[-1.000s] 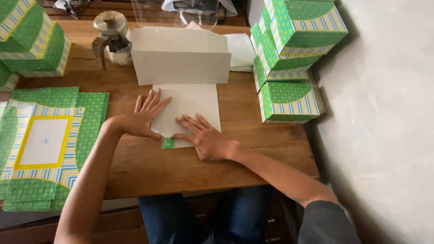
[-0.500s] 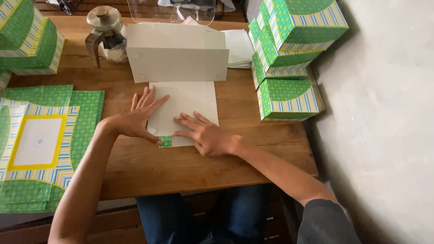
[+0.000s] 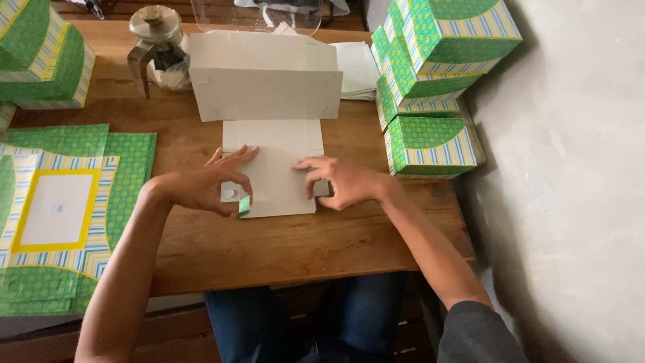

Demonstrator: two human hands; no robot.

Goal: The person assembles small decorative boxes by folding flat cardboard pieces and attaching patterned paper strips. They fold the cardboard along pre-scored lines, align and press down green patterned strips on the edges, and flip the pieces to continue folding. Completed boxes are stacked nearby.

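A small box-making workshop is suggested — finished green patterned boxes point(image 3: 430, 64) are stacked at the tabletop's right edge against a bare plaster wall point(image 3: 571, 168), more point(image 3: 40, 57) at the far left corner. Flat printed box blanks point(image 3: 64, 208) are piled along the left edge of the wooden tabletop point(image 3: 282, 245) — handwork packaging, clearly.
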